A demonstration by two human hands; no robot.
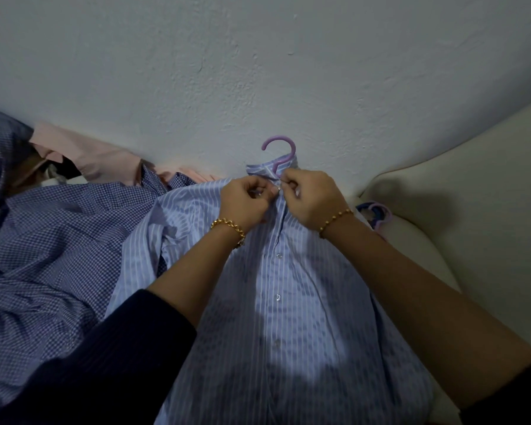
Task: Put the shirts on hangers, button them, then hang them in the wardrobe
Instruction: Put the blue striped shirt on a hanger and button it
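A light blue striped shirt [288, 317] lies flat in front of me with its collar toward the wall. A purple hanger [279, 148] is inside it, and only the hook shows above the collar. My left hand [246, 200] and my right hand [311, 199] pinch the two front edges together just below the collar, at the top button. Lower down the placket, three buttons show along the closed front.
A dark blue checked shirt [52, 250] lies crumpled at the left, with a pink shirt [89, 154] behind it against the wall. More hangers [376, 214], blue and purple, lie at the right by a cream cushion [472, 194].
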